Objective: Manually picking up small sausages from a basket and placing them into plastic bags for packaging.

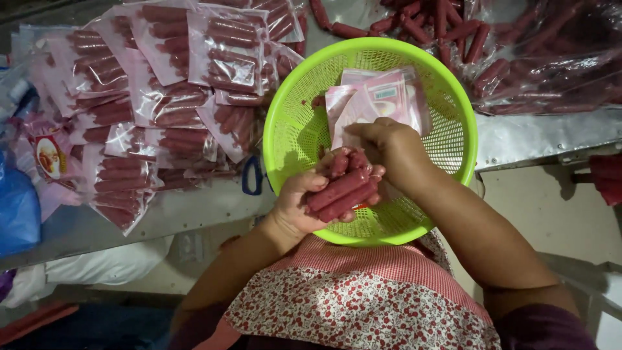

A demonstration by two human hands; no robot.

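Observation:
My left hand (299, 202) cups a small bundle of red sausages (342, 186) over the near side of a lime-green plastic basket (291, 129). Just above them, my right hand (387, 144) is closed on the top ends of the sausages and touches a stack of empty clear-and-pink pouches (379, 97) that stands in the basket. Both hands sit inside the basket's rim, over my lap.
Several filled sausage packs (162, 84) lie piled on the metal table (538, 133) to the left. Loose red sausages (427, 26) under clear plastic fill the far right. A blue bag (16, 210) lies at the left edge, and blue scissor handles (253, 176) peek out beside the basket.

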